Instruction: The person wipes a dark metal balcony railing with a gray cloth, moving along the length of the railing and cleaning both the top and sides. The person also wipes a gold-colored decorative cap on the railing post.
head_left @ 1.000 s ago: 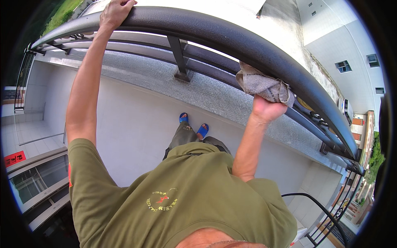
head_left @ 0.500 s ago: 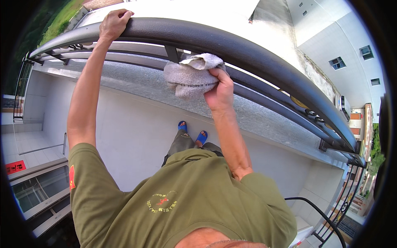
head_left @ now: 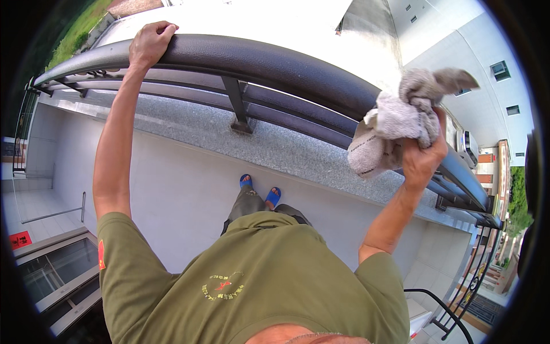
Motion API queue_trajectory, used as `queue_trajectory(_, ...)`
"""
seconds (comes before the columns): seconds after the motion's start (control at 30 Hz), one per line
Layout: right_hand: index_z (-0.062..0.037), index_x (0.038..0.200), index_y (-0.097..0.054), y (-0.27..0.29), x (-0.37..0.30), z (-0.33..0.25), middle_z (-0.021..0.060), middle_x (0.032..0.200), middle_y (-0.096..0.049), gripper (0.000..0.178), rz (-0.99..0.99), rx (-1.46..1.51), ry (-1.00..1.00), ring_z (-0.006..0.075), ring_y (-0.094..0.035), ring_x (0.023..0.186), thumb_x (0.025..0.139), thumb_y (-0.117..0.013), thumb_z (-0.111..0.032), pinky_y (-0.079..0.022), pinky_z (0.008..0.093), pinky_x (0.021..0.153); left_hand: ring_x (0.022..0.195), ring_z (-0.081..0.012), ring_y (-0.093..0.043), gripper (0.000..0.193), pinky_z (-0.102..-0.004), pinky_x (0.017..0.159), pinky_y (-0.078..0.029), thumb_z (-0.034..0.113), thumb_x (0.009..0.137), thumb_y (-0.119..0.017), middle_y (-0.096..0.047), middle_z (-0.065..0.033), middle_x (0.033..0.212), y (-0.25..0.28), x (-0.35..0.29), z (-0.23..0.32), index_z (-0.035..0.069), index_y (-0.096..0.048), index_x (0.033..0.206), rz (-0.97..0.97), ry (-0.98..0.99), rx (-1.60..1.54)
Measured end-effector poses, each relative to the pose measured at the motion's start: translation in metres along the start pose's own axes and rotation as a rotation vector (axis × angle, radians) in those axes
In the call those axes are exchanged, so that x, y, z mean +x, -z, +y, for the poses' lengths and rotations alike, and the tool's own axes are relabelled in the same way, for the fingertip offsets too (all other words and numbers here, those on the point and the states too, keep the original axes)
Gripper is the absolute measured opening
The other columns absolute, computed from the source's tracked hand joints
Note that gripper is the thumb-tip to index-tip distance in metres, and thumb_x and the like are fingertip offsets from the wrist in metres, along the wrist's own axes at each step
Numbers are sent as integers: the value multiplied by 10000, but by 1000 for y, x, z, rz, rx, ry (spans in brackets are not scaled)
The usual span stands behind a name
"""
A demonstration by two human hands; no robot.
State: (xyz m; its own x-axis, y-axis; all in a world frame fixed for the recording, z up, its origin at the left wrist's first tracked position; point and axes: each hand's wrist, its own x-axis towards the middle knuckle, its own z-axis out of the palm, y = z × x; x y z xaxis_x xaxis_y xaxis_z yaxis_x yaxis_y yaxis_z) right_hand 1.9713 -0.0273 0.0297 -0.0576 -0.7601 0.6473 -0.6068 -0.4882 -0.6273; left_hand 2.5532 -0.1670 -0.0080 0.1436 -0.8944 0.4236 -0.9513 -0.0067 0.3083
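A thick dark metal railing (head_left: 258, 57) curves across the far side of the balcony. My left hand (head_left: 150, 46) is wrapped over its top bar at the left, fingers closed. Farther right, my right hand (head_left: 423, 157) grips a bunched greyish-white towel (head_left: 392, 120) against the top bar. One end of the towel flares out past the far side of the rail, and another part hangs over the near side. The towel hides part of the rail and some of my right fingers.
Below the railing runs a grey stone ledge (head_left: 321, 152). My feet in blue slippers (head_left: 273, 196) stand on the pale floor (head_left: 172, 178). At the lower left is a sliding window (head_left: 60, 266); a black curved bar (head_left: 441, 301) is at the lower right. Buildings lie beyond the rail.
My right hand has moved to the right along the rail with the towel, which now flares out more. My left hand keeps its hold on the rail. The view has shifted slightly.
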Motion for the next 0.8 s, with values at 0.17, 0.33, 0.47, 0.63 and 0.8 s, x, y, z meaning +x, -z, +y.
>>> queue_trajectory(0.17, -60, 959, -773, -137, 36, -65, 3, 1057, -693, 245, -338, -306, 405, 246, -656, 967, 716, -781, -28, -560, 393, 830, 958, -222, -782, 386, -400, 894, -596, 440, 988, -592, -832, -37, 1048, -4, -5, -4, 197, -855, 1131, 11, 22, -39)
queue_trajectory(0.33, -77, 1083, -785, -218, 66, -96, 32, 1122, -707, 337, -422, -325, 499, 277, -682, 1058, 747, -768, -74, -594, 409, 921, 940, -218, -777, 386, -393, 877, -594, 437, 1007, -584, -829, -49, 1043, -1, 8, -2, 194, -852, 1141, 19, -59, -22)
queue_trajectory(0.47, -9, 1052, -734, -118, 68, -56, 73, 1053, -678, 294, -537, -354, 336, 290, -693, 1004, 759, -707, -28, -534, 411, 845, 911, -185, -766, 385, -353, 846, -577, 434, 1025, -599, -825, -55, 1020, -1, -5, -11, 170, -843, 1163, 27, -40, -22)
queue_trajectory(0.63, 26, 973, -744, -12, 71, -16, 106, 964, -663, 245, -546, -303, 42, 317, -686, 906, 739, -699, -32, -513, 400, 814, 890, -185, -772, 376, -342, 850, -582, 413, 1018, -597, -827, -52, 1007, -8, 3, -15, 174, -840, 1175, 59, -56, 9)
queue_trajectory(0.8, 15, 1012, -731, -98, 89, -45, 92, 994, -643, 245, -623, -370, 345, 320, -673, 968, 780, -719, -63, -510, 412, 863, 896, -181, -775, 370, -342, 840, -583, 404, 1011, -599, -829, -58, 1013, -7, 1, -18, 172, -840, 1169, -18, -22, -27)
